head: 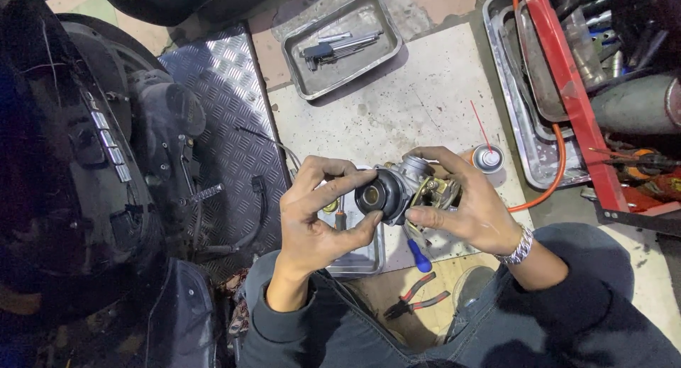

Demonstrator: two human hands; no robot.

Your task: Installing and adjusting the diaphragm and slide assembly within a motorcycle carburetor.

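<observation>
At frame centre, both hands hold a carburetor (408,187): left hand (316,215) in a closed grip on its black boot (378,194), right hand (464,201) clasping the metal body.

Your carburetor (408,187) is up in the air, off the floor. Its grey metal body carries a black rubber boot, round mouth facing you, with brassy linkage on the far side, lying roughly level.

1. Even, cool light from overhead brightens the pale concrete floor (425,105) at centre.
2. The scooter body (64,183) at left sinks into deep shadow.
3. Sharp focus; slight wide-angle bending at edges.
</observation>
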